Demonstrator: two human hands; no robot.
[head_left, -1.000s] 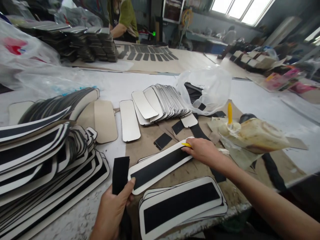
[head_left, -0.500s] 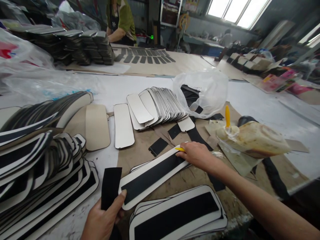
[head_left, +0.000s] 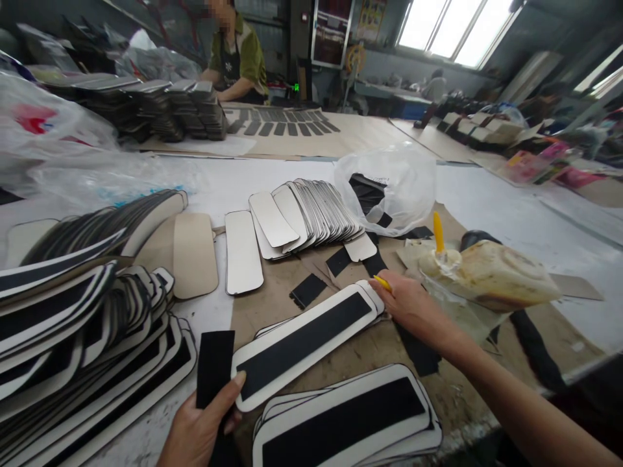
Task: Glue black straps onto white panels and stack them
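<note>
A white rounded panel [head_left: 353, 289] with a black strip stuck along its middle lies tilted before me, over a few similar panels. My left hand [head_left: 207, 412] has its thumb on the panel's lower left end. Loose black strips [head_left: 214, 363] are held in that same hand, upright beside the panel. At the panel's far right end, my right hand [head_left: 406, 301] is closed around a small yellow tool [head_left: 382, 283]; most of the tool is hidden by the fingers. Nearer to me lies a pile of panels with black strips [head_left: 341, 421].
Stacked panels [head_left: 97, 337] crowd the left. Plain white panels [head_left: 316, 214] fan out behind, beside a clear bag [head_left: 413, 188] of black pieces. A glue-stained container [head_left: 506, 272] with a yellow stick [head_left: 439, 232] lies right. A person [head_left: 238, 58] works across the table.
My right hand has moved right, off the black strip to the panel's far end, with the yellow tool still in it. My left hand stays at the near end.
</note>
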